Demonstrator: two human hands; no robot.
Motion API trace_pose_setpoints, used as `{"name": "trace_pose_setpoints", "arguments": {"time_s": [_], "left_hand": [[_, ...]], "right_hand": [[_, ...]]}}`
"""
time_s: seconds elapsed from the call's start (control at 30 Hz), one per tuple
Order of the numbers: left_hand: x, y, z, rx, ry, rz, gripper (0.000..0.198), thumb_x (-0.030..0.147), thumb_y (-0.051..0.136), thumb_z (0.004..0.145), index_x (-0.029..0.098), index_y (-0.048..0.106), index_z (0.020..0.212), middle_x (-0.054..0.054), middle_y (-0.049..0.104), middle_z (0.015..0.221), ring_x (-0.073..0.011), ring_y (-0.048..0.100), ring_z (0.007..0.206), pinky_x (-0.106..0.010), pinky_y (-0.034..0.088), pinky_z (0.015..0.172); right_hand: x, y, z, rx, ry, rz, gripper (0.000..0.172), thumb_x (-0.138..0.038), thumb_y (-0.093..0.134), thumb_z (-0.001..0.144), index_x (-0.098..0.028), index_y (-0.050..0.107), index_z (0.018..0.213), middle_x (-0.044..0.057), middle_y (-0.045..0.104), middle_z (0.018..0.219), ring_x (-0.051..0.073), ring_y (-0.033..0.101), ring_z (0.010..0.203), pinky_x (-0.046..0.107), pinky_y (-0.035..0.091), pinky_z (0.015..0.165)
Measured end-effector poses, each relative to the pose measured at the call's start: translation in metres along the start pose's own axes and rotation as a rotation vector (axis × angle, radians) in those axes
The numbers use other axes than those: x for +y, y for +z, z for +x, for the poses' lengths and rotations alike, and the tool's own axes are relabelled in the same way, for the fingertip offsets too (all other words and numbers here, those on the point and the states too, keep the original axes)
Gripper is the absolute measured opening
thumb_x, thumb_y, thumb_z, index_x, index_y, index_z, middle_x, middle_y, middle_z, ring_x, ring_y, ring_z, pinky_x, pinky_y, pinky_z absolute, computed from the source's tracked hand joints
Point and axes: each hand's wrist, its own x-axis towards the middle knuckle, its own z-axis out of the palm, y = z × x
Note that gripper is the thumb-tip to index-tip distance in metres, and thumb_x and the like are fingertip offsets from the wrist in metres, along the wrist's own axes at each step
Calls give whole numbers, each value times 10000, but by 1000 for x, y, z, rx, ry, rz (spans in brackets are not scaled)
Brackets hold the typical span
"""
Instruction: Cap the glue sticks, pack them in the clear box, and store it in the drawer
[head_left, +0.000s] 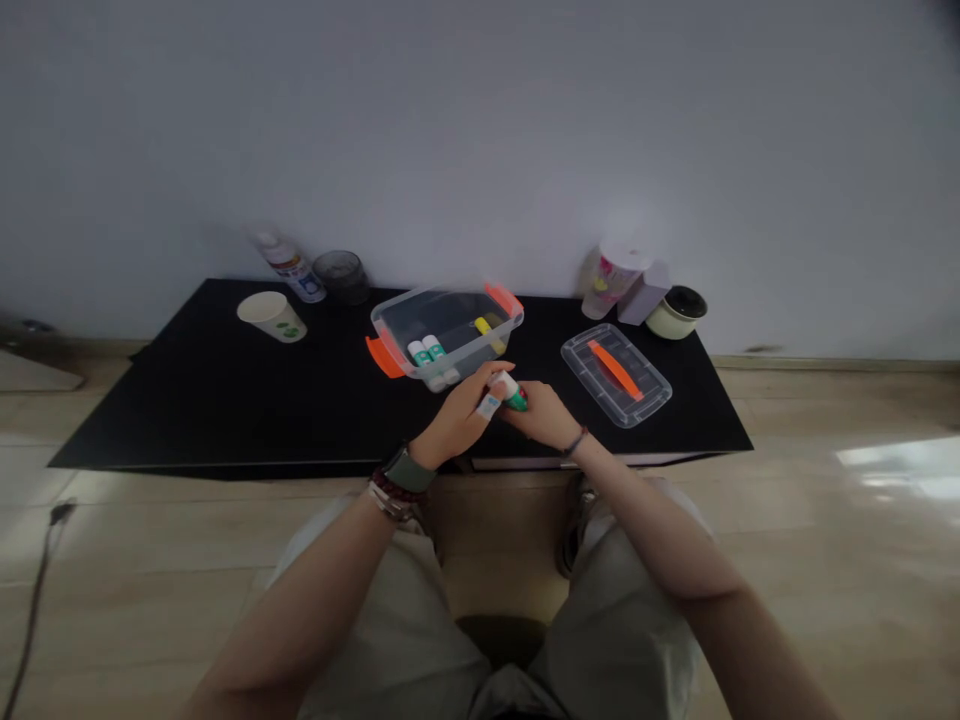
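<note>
Both of my hands are closed on one glue stick (514,393) with a white cap and green body, held above the table's front edge. My left hand (461,415) grips it at the white cap end, and a bandage-like wrap shows on the thumb. My right hand (549,412) is around the green end. Just behind the hands stands a clear plastic box (397,300) with orange latches, its top off. Inside it lie white-and-green glue sticks (427,350) side by side and a yellow stick-shaped item (484,327). The clear lid (616,375) with an orange handle rests to the right.
On the black table (187,400), a paper cup (271,315), a spray can (289,265) and a dark glass (342,277) stand at the left. At the back right are a patterned plastic cup (613,280), a pale box (645,294) and a black-lidded jar (676,314).
</note>
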Motion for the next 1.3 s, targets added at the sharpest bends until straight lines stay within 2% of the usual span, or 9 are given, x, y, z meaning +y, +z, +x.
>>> {"name": "trace_pose_setpoints", "arguments": {"time_s": [0.1,0.23,0.4,0.57,0.67,0.83,1.0,1.13,1.3], "left_hand": [[-1,2,0,-6,-20,22,331,448,375,997,198,542,1136,-64,620,999,-202,576,884,-334,447,837],[-2,3,0,-30,12,34,309,442,347,1004,198,531,1049,-57,599,945,-197,559,857,-335,442,822],[3,1,-1,-70,12,-24,324,472,349,999,203,520,1057,-51,582,934,-188,534,832,-333,447,822],[9,-3,-2,-139,25,-95,369,524,363,988,203,533,1052,-33,551,890,-175,504,790,-305,444,757],[8,-4,-1,-142,29,-138,378,540,379,981,206,548,1026,-31,561,873,-168,508,772,-297,450,735],[1,-8,5,29,29,-13,406,489,316,1003,200,590,1083,-72,629,1002,-205,575,909,-343,464,860],[-14,-27,12,260,-9,513,350,376,460,939,185,590,1202,-148,617,1179,-317,525,1163,-481,372,1039],[-33,-46,12,254,-81,783,411,306,555,866,177,586,1255,-181,605,1254,-371,479,1249,-579,269,1108],[-53,-61,10,127,-100,901,316,137,567,760,254,673,1034,-101,704,1068,-351,537,1155,-688,183,1105]], "right_hand": [[-7,1,-2,116,18,-314,231,-384,614,837,-171,671,905,93,727,884,227,691,854,249,428,682],[-6,0,-2,37,-25,-275,172,-331,623,818,-167,668,845,74,725,841,209,690,809,241,421,669],[6,-1,0,-195,-1,210,201,-253,638,771,-180,514,631,-47,522,465,97,513,425,197,361,462],[13,-3,-2,-653,89,802,301,-313,719,696,-201,444,650,-109,429,422,65,405,335,189,350,354],[10,-2,-4,-781,122,962,367,-348,765,686,-208,426,700,-125,421,425,62,406,331,175,345,339],[0,5,-4,-612,116,1021,429,-420,793,705,-209,419,717,-123,441,440,64,436,349,180,383,356],[1,5,1,-412,121,1025,447,-437,806,693,-213,419,719,-132,427,447,62,424,341,193,397,373],[6,-2,2,-359,114,1042,469,-485,785,721,-210,406,686,-119,435,457,52,413,349,192,385,387],[8,-12,2,-247,118,1093,492,-558,773,711,-205,431,714,-111,454,485,63,436,372,202,390,412]]}}
